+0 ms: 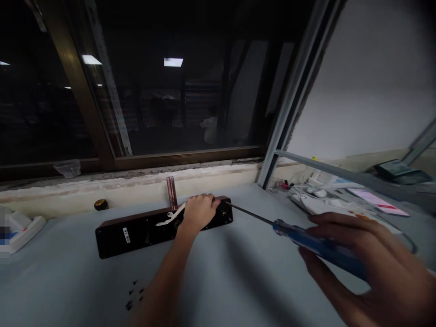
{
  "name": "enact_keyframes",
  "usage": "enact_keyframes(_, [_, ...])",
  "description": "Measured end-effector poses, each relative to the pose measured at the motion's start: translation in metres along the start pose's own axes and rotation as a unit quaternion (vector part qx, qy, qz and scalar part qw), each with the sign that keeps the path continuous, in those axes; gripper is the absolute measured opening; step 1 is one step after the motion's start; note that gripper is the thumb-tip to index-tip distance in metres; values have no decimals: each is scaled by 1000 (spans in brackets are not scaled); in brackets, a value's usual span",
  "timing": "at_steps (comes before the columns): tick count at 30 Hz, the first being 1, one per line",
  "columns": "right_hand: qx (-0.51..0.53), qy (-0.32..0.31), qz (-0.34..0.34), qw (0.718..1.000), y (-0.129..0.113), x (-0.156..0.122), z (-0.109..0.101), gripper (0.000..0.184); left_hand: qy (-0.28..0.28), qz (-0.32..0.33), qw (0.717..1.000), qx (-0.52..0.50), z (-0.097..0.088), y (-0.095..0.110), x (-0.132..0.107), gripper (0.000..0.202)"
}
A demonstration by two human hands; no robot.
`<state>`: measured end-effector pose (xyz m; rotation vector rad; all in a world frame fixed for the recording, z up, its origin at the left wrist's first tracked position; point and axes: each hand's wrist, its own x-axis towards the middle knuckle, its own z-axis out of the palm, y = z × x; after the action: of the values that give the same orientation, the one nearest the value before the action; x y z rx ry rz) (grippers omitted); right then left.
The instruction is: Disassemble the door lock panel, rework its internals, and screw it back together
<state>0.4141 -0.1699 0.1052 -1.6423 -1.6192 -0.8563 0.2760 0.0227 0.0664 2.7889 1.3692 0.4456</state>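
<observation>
On the table [269,277], the case [114,243] looks stiff, fairly light, best steadied by its long edges; the left hand [198,212] lies over it, finger grip unclear; the right hand [381,265] pinches the screwdriver [315,243], likely slick-handled.

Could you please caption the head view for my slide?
Left hand on a black panel, right hand pointing a blue screwdriver at its corner.

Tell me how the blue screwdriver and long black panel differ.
The screwdriver has a blue handle and thin shaft; the panel is broad and black. The screwdriver is held in the right hand; the panel rests on the table under the left hand. The panel bears a white label; no label shows on the screwdriver. Both are elongated.
</observation>
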Motion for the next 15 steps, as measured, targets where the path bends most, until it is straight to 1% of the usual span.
enact_keyframes(1, [3, 5, -23, 1000, -1, 0, 1, 18, -1, 0, 1000, 0, 0, 0, 0, 34])
enact_keyframes(2, [-2, 10, -16, 1000, -2, 0, 2, 18, -2, -1, 1000, 0, 0, 0, 0, 35])
enact_keyframes(4, [-30, 12, 52, 998, -3, -1, 5, 26, -3, -1, 1000, 0, 0, 0, 0, 35])
enact_keyframes(6, [-47, -3, 123, 991, -2, -2, 8, 37, -3, -2, 1000, 0, 0, 0, 0, 35])
enact_keyframes(7, [-45, -4, 138, 989, -1, -2, 8, 40, -3, -2, 1000, 0, 0, 0, 0, 35])
enact_keyframes(8, [-34, -5, 134, 990, 1, -2, 9, 41, -3, -2, 1000, 0, 0, 0, 0, 35])
enact_keyframes(10, [-10, 10, 88, 996, 4, -1, 8, 40, -3, -2, 1000, 0, 0, 0, 0, 34])
enact_keyframes(12, [-8, 15, 67, 998, 5, -1, 7, 39, -1, -2, 1000, -1, 0, 0, 0, 34])
enact_keyframes(15, [-29, -5, 114, 993, 4, -1, 6, 40, 0, -2, 1000, -1, 1, 0, 0, 33])
